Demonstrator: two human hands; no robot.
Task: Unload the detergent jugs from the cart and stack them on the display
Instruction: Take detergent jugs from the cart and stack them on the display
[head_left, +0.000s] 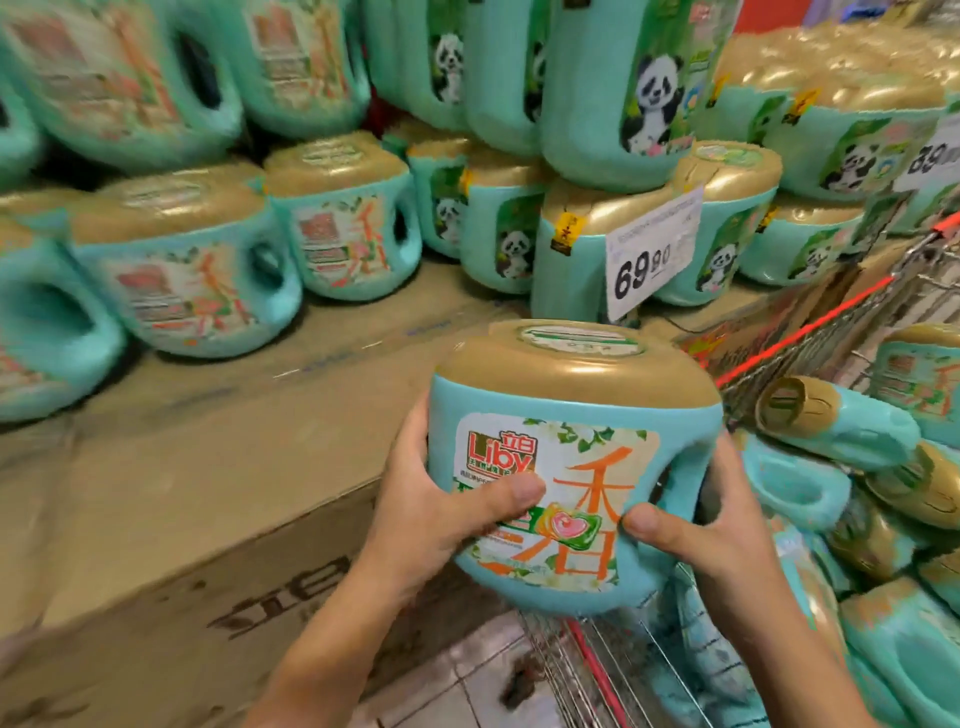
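Both hands clamp one jug, held w/ its gold end up, between cart and display: left hand on label, right hand at handle. Set it flat on the bare cardboard (beside the front row), label facing out.

Turquoise plastic detergent jug with gold cap: lower left label hidden under left hand thumb; handle gap behind right hand fingers unseen. Stacked turquoise jugs far beyond the fingertips blurred, labels unreadable. White price tag small print illegible.
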